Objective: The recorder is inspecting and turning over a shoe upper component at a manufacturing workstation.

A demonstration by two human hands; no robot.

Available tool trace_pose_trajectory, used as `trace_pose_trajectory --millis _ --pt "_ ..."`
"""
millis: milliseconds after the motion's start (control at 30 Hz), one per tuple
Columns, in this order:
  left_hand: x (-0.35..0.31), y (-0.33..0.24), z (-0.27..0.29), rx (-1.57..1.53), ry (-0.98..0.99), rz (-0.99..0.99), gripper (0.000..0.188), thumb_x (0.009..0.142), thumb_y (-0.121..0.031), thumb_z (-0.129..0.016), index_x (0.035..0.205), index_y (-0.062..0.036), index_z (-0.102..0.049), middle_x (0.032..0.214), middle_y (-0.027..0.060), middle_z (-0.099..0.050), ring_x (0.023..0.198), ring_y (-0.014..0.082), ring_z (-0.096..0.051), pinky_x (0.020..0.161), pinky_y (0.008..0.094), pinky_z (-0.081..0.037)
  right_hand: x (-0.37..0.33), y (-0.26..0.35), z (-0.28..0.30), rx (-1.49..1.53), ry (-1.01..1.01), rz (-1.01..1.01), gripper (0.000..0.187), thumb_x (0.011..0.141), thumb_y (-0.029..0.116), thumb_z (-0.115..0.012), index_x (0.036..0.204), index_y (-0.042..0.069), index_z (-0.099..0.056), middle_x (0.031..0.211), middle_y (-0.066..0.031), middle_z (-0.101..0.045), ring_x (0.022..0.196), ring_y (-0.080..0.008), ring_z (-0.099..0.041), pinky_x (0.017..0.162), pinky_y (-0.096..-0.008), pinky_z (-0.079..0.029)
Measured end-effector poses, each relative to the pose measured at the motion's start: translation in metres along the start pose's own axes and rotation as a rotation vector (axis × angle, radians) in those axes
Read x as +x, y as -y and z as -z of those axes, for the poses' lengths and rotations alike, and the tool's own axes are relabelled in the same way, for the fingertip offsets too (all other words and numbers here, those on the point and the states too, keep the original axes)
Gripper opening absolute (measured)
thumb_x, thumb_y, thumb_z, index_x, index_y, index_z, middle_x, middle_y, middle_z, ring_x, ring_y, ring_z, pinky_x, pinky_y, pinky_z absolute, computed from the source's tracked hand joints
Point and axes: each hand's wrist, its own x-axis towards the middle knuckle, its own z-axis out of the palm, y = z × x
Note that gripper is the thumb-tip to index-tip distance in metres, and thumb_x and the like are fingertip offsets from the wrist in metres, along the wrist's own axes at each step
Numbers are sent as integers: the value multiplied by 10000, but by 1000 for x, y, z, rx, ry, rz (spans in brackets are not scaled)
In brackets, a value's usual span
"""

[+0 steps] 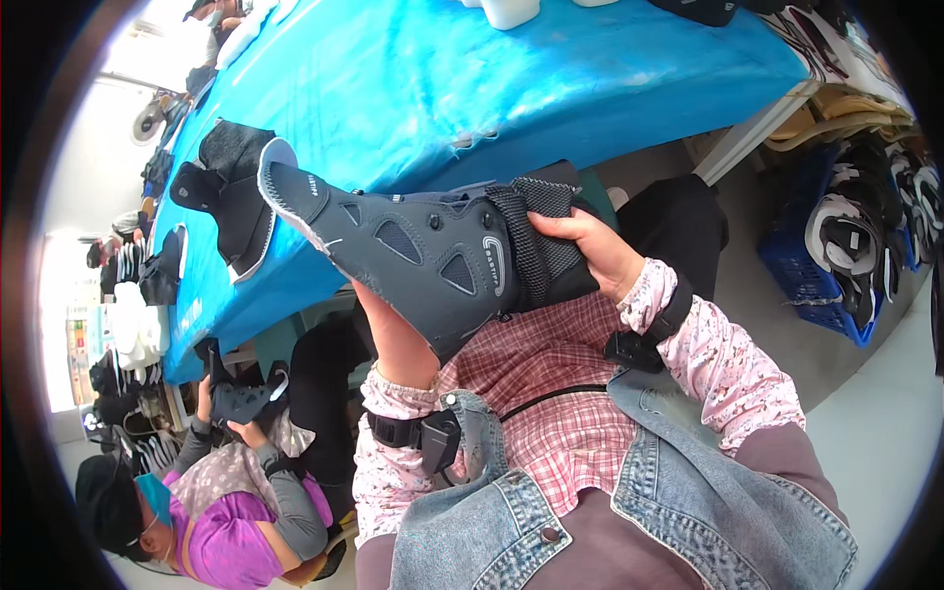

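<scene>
One hand (602, 252), the right, grips the boot upper (421, 287), thumb extended.

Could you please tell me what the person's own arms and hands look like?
Both arms wear pale pink sleeve covers with a small floral print and gathered cuffs. Black straps with boxy black modules circle them behind the cuffs. Mauve sleeves show above. The right hand is ungloved; the left hand is mostly hidden.

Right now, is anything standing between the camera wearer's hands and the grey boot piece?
Nothing visible stands between the right hand and the grey boot upper: its thumb rests directly on the dark mesh cuff. The left hand is mostly hidden by the upper, so what its fingers touch cannot be told.
</scene>
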Motion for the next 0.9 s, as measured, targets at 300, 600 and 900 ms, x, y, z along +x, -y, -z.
trace_pose_trajectory --millis 300,600,900 --pt "-6 -1 -44 366 126 220 950 700 -745 -325 1311 -20 -259 1319 79 -344 1195 220 -345 1001 369 -262 -23 37 12 -324 -136 103 280 836 112 -509 1095 3 -504 980 -72 -598 834 -156 -600 752 -264 -487" --pt "12 33 -29 60 34 342 422 810 -196 -491 1159 30 -416 1109 141 -516 996 228 -528 866 349 -426 1 55 18 -509 -228 -54 229 832 192 -558 970 13 -590 921 -52 -621 780 -119 -592 693 -234 -470" --pt "10 28 -21 23 -66 426 431 742 -191 -447 1088 64 -465 1056 173 -551 947 296 -554 851 387 -438 17 77 4 -1007 -408 -89 360 829 232 -531 1035 -63 -532 998 -155 -580 889 -211 -547 786 -314 -412"
